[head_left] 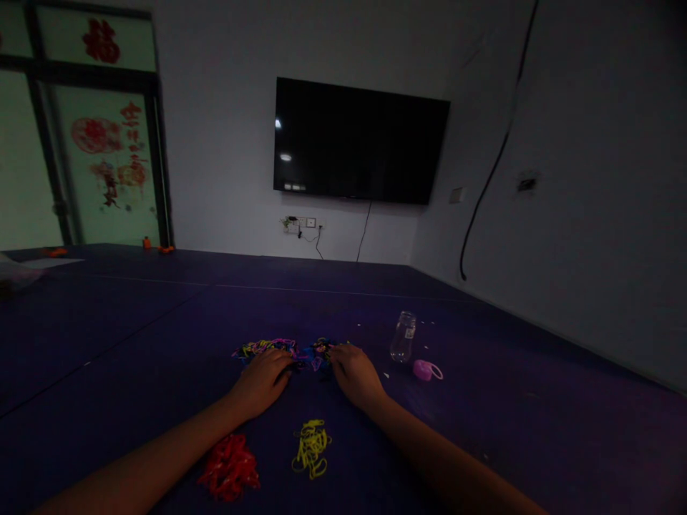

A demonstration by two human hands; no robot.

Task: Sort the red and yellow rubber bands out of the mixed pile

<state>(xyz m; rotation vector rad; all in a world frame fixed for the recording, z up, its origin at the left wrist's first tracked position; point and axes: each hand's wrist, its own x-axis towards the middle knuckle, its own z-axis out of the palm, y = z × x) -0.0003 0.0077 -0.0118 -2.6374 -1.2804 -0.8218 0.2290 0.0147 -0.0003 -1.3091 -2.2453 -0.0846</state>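
Observation:
A mixed pile of coloured rubber bands (268, 346), pink, yellow, blue and dark, lies on the purple surface before me. My left hand (268, 375) rests at the near side of this pile, its fingers curled down onto the bands. At the pile's right end my right hand (354, 368) has its fingers bent inward around some bands; the fingertips are partly hidden. Between the two hands, blue and purple bands (311, 357) stretch across. Nearer to me lie a heap of red rubber bands (230, 466), beside my left forearm, and a smaller heap of yellow rubber bands (312, 448).
Right of my right hand, a clear bottle (402, 337) stands uncapped, its pink looped lid (424, 370) beside it. Small white scraps dot the purple mat (509, 429). A plastic bag (18, 275) is at far left, orange items (166, 249) at the back edge.

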